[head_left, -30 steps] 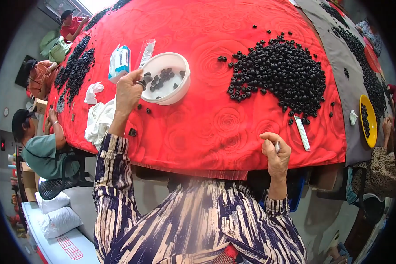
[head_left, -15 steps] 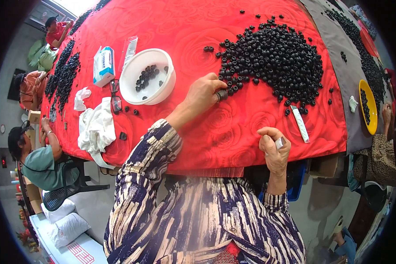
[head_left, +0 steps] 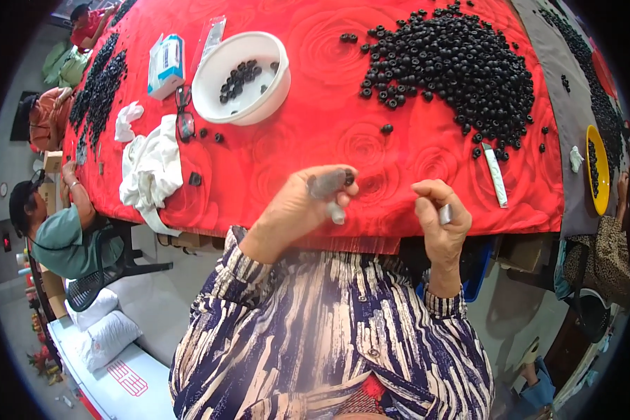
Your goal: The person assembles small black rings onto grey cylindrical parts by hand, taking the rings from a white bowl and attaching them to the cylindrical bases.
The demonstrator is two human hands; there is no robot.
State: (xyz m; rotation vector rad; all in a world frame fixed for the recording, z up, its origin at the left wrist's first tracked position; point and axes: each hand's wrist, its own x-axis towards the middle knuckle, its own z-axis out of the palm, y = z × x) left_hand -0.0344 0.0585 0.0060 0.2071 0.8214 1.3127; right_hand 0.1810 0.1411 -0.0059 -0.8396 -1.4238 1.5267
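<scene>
The left hand (head_left: 297, 203) pinches 1 black ring-shaped bead (head_left: 349, 177) between narrowed fingers over the near tabletop (head_left: 301, 143), apparently to keep it close to the right hand (head_left: 442, 220), whose curled fingers' contents cannot be determined.

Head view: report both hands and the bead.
Left hand: black bead at fingertips. Right hand: curled, contents unclear. Only red cloth visible between them.

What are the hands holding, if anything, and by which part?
Left hand: a small black piece at the fingertips, exact grip point too small to tell. Right hand: a silvery piece at the fingers; held or worn, unclear.
</scene>
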